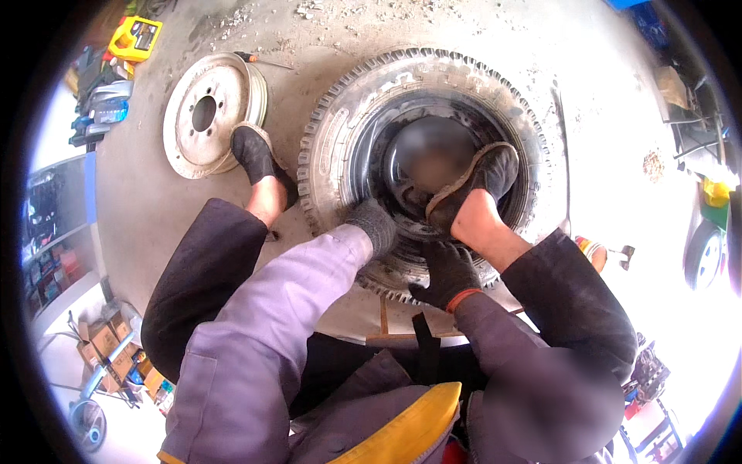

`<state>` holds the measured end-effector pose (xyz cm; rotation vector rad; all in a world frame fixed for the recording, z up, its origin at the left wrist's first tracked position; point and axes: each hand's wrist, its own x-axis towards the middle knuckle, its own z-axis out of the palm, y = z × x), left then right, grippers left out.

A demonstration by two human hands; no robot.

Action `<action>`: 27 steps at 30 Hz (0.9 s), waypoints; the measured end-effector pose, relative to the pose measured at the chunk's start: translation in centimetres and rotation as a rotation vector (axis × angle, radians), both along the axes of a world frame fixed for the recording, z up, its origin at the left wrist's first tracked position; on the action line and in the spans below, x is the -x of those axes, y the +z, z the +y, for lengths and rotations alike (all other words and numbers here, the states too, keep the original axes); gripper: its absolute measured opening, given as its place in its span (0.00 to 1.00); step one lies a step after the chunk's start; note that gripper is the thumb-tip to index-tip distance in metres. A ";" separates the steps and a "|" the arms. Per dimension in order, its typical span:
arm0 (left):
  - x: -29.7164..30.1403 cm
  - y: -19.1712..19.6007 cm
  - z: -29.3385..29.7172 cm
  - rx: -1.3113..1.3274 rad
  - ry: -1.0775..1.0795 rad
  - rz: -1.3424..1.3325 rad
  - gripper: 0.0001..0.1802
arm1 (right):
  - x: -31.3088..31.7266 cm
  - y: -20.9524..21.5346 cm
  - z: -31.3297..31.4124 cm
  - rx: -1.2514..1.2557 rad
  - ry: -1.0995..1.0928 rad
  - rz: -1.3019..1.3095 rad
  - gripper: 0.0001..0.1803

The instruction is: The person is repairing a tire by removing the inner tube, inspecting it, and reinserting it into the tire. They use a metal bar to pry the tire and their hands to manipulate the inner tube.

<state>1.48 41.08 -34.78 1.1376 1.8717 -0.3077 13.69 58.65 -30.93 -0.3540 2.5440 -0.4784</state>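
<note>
A large, dusty truck tyre (328,147) lies flat on the floor between my legs, with chunky tread around its rim. Inside its opening shows a shiny black ring (369,139); a blurred patch hides the middle. My left hand (376,228), in a dark grey knitted glove, is closed at the near left of the inner edge, its fingertips partly hidden. Spread over the near sidewall is my right hand (450,274), in a dark glove with an orange cuff, thumb apart from the fingers. My right shoe (495,172) presses inside the opening; my left shoe (255,155) stands beside the tyre.
A cream steel wheel rim (185,127) lies left of my left shoe, with an orange-handled screwdriver (249,57) beyond it. A hammer-like tool (622,255) lies at right. Yellow case (135,39) and cardboard boxes (104,344) line the left; another wheel (705,255) stands far right.
</note>
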 end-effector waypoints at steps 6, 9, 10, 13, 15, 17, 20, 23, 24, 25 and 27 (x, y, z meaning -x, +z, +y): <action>-1.0 -3.2 -1.9 -0.107 0.479 0.015 0.18 | 1.3 -1.6 -1.1 -0.116 0.198 -0.143 0.48; 0.3 0.4 -0.6 0.020 0.258 -0.040 0.19 | 4.5 -2.6 -1.0 -0.138 0.280 -0.522 0.46; 0.2 1.1 -0.8 -0.074 0.315 -0.036 0.19 | 4.4 -3.5 -0.2 -0.062 0.280 -0.434 0.44; 0.4 1.5 -0.7 -0.230 0.481 -0.054 0.20 | 4.2 -9.1 2.0 -0.073 0.313 -0.468 0.42; -0.4 0.4 0.0 -0.169 0.567 -0.141 0.21 | 3.4 -10.3 2.3 -0.169 0.363 -0.649 0.44; -1.3 -2.5 -2.5 -0.205 0.507 -0.071 0.20 | 4.6 -8.1 -0.6 -0.133 0.430 -0.698 0.46; -0.3 -0.8 -1.8 -0.449 0.986 -0.399 0.17 | 3.0 -7.2 0.3 -0.173 0.427 -0.598 0.45; -2.0 -2.0 -1.4 -0.233 0.341 -0.150 0.20 | 3.3 -6.4 0.6 -0.078 0.265 -0.526 0.42; -3.4 -3.0 -1.5 -0.278 0.413 -0.092 0.18 | 2.9 -6.9 1.2 0.011 0.236 -0.366 0.34; -3.6 -2.5 -0.6 -0.349 0.473 -0.041 0.17 | 2.2 -8.2 1.9 -0.105 0.212 -0.319 0.30; -2.8 -0.8 1.8 -0.108 0.182 -0.082 0.17 | 0.7 -11.0 3.1 -0.331 0.169 -0.232 0.23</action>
